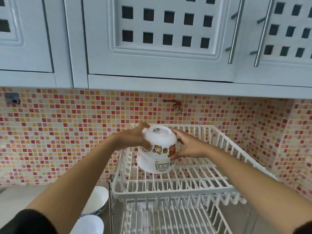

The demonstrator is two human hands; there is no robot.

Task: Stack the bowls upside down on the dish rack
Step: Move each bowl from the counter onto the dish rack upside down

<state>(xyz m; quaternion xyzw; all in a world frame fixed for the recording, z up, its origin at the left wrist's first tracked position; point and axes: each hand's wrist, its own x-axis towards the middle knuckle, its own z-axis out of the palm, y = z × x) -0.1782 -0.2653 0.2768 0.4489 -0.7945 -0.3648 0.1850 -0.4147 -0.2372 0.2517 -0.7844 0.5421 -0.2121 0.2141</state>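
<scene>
Two hands, my left hand [135, 138] and right hand [189, 146], clasp the upturned plastic bowl [159, 141] from both sides, keeping it level over another upturned bowl [156, 164] on the dish rack [185, 186] top shelf. More bowls [99, 198] wait on the desk.

Likely a home kitchen — mosaic tiles [67, 132], cupboards [160, 39], dish rack [194, 183]
</scene>
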